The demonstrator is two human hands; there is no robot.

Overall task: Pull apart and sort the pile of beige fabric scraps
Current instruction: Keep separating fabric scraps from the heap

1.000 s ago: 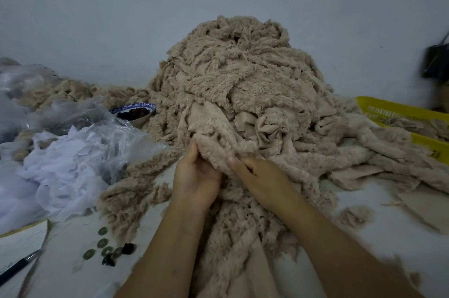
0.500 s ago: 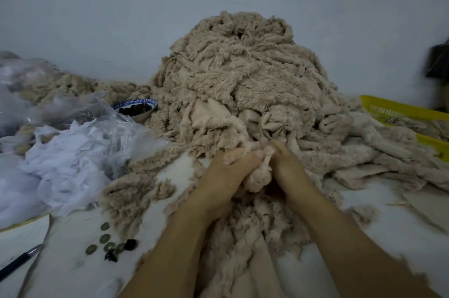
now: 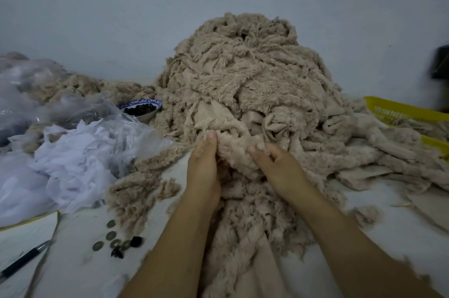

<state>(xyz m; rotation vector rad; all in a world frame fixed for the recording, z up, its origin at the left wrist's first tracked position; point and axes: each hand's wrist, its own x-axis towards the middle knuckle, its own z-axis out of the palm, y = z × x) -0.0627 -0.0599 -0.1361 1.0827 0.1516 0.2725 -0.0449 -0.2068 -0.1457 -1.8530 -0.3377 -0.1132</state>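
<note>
One scrap [image 3: 233, 149] (fuzzy) gripped by left hand [image 3: 204, 168], right hand [image 3: 279, 170].

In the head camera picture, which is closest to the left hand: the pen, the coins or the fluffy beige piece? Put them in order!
1. Fluffy beige piece: touching, the left hand grips it at the foot of the pile.
2. Coins: on the table, lower and to the hand's left.
3. Pen: farthest, beyond the coins near the bottom left corner.
</note>
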